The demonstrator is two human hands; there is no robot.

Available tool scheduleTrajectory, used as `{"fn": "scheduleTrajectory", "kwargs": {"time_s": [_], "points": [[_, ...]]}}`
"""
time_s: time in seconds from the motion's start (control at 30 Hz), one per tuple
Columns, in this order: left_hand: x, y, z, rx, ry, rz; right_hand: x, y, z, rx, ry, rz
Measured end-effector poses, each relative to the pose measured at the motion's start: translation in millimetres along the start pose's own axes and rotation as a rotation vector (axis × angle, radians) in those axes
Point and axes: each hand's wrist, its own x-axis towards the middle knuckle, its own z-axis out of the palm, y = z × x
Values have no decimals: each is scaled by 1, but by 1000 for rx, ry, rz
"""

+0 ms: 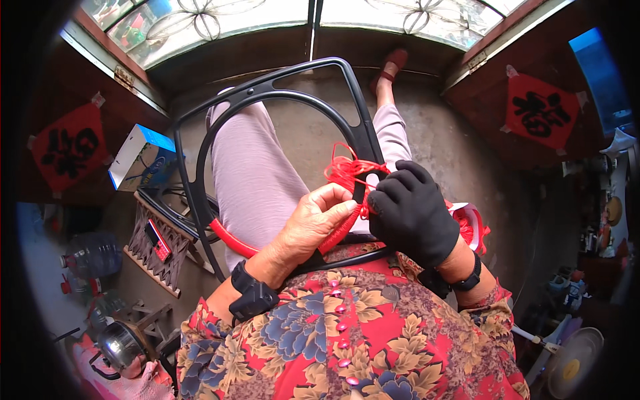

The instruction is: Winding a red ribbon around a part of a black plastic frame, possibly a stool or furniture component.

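Glare through glass panes [280, 19], darkened rim

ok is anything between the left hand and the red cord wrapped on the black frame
Nothing visible: the bare left hand is right at the tight red cord wrapping on the black, rounded frame. The loose, tangled red cord bundle lies beyond that hand, and the black-gloved right hand is to the right; neither blocks it.

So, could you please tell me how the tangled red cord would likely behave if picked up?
The red cord would probably flop, since its loose loops bend in many directions. It seems light, being a small bundle of thin strands. It might also snag, as its loops cross one another.
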Motion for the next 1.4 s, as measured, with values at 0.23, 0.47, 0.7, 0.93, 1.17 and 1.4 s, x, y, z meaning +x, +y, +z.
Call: {"fn": "scheduleTrajectory", "kwargs": {"time_s": [0.23,0.47,0.7,0.93,1.17,1.4], "points": [[-1,4,-1,-172,-62,-40,-5,3,-25,620,67,151],[-2,2,1,-247,-114,-82,-9,-2,3,398,57,256],[-1,3,-1,-180,-54,-73,-18,4,3,282,85,92],[3,7,-3,-218,-61,-44,-5,-2,-13,766,68,319],[0,3,1,-166,-94,-65,-24,17,10,608,60,166],[-4,-8,-8,-254,-133,-140,-32,4,-18,572,6,200]]}}
